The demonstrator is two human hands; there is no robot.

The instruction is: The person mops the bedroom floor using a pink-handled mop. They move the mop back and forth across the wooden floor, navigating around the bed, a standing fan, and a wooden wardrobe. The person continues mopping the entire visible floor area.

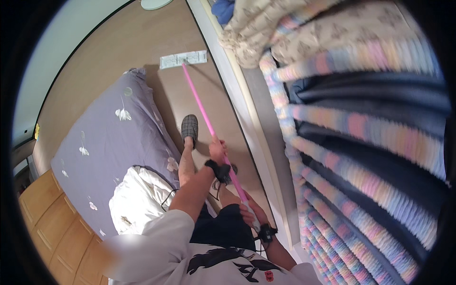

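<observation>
A view looks down from a person's head onto a narrow strip of brown floor (pixel 142 42) between a low bed and a wall of stacked bedding. Both bare hands grasp a flat mop with a long pink handle (pixel 204 111). The left hand (pixel 218 150) is wrapped closed around the handle about midway along it. The right hand (pixel 249 214) is clenched around the handle's pale grey upper end, close to the body. Each wrist wears a black strap.

The handle slants away from the person, up and to the left in the picture. It ends at a flat rectangular white mop pad (pixel 183 59), which lies on the floor well ahead of the feet.

A grey checked slipper (pixel 189 127) on one foot is planted just left of the handle. Left of it lies a lilac mattress cover printed with white flowers (pixel 104 137), with a rumpled white quilt (pixel 137 197) on its near end. To the right hang folded blankets striped in pastel pink, blue and yellow on dark fabric (pixel 370 142). The person wears a white printed T-shirt and dark shorts.
</observation>
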